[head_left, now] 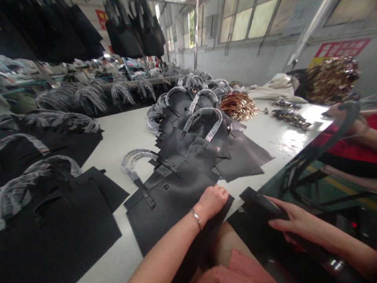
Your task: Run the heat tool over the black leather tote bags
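My left hand (212, 201) is closed on the near edge of a flat black leather bag panel (171, 192) that lies on the white table (123, 133), its plastic-wrapped handle (134, 159) curled to the left. My right hand (290, 220) grips a black leather bag piece (259, 202) held off the table's near edge above my lap. A silver bracelet (196, 218) sits on my left wrist.
A stack of black bags with wrapped handles (197, 125) runs up the table's middle. More bags (55, 204) lie at the left. Brown straps with gold hardware (238, 106) and metal fittings (290, 118) sit farther right. Another person's arm (362, 127) reaches in at the right edge.
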Demonstrator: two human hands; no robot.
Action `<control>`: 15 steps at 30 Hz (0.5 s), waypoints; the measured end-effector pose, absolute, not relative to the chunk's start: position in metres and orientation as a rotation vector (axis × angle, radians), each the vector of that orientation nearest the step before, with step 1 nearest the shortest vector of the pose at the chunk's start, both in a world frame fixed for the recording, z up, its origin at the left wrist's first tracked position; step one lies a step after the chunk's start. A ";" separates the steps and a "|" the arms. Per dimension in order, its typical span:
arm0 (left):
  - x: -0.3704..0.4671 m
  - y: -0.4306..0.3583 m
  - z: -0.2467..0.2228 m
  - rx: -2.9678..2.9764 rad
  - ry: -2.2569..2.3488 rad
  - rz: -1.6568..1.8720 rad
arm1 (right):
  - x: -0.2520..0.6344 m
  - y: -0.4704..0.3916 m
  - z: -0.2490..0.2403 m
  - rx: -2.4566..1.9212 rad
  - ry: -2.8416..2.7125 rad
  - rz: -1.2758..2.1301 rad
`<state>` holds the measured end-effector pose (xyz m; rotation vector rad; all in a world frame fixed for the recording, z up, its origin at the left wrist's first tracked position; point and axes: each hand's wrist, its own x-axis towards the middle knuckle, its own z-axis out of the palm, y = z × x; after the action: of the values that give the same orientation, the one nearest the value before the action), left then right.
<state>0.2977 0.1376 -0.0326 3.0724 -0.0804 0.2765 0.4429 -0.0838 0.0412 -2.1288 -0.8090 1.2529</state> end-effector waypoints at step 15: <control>0.325 0.142 -0.048 3.136 -0.042 0.225 | 0.450 -0.081 0.034 -2.009 -0.809 1.309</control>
<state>0.3251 0.1419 -0.0480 3.1364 -0.0417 0.2252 0.4504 -0.0806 0.0336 -2.0092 -0.8094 1.3090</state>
